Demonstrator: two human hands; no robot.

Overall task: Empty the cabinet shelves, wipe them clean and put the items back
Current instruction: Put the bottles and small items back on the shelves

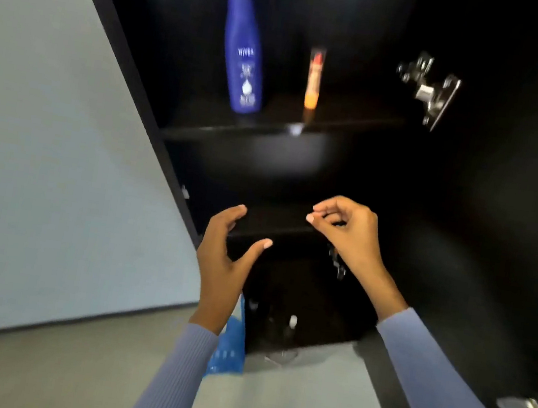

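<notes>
Fingers first: on the left hand (221, 259) they are spread and gently curved, thumb apart, holding nothing, raised in front of the lower shelf (275, 222). The right hand (347, 230) has its fingers curled in, fingertips close to the thumb as if pinching, but whether anything tiny sits between them I cannot tell. Both hover just before the dark cabinet (469, 197), touching nothing. Up on the higher shelf (271, 131) two items stand upright and well apart: a tall blue lotion bottle (244, 51) with white lettering, and a slim orange tube (314, 78) to its right. The lower shelf looks bare, though it is very dark in there. Low down, a blue bag (230, 343) shows behind the left wrist, and small pale things sit in the shadowed bottom compartment. My read: either emptying is unfinished or restocking is under way; no cloth is in sight.
</notes>
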